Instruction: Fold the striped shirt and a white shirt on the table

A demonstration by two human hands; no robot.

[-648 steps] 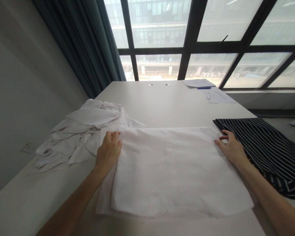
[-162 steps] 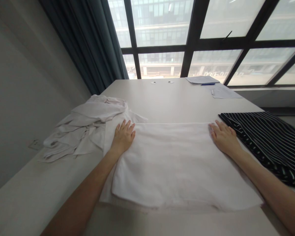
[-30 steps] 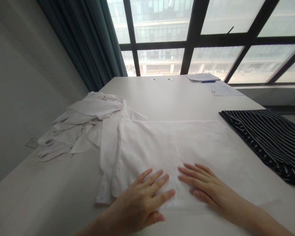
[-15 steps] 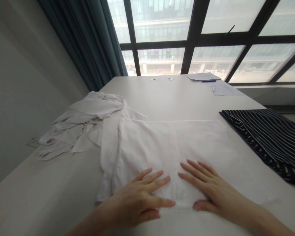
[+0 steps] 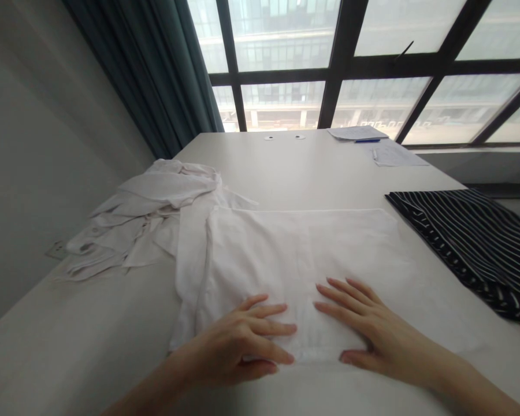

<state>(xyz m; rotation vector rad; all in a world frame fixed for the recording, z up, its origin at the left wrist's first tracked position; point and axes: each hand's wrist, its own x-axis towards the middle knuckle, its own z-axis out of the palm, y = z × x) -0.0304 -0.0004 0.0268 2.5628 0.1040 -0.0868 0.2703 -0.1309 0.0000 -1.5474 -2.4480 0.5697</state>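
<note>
A folded white cloth point(image 5: 303, 254) lies flat on the white table point(image 5: 286, 173) in front of me. My left hand point(image 5: 238, 344) rests palm down on its near edge, fingers stretched out and pointing right. My right hand point(image 5: 368, 329) lies flat beside it on the same edge, fingers spread and pointing left. Neither hand holds anything. The fingertips of the two hands are a short gap apart.
A crumpled heap of white garments point(image 5: 143, 214) lies at the left, touching the folded cloth. A black cloth with white stripes point(image 5: 472, 242) covers the right side. Papers point(image 5: 396, 156) and a blue pen point(image 5: 366, 140) lie at the far end by the window.
Both hands stay flat on the near edge of the cloth. The left hand has drawn back a little toward me and its fingers have curled slightly; the right hand has barely shifted.
</note>
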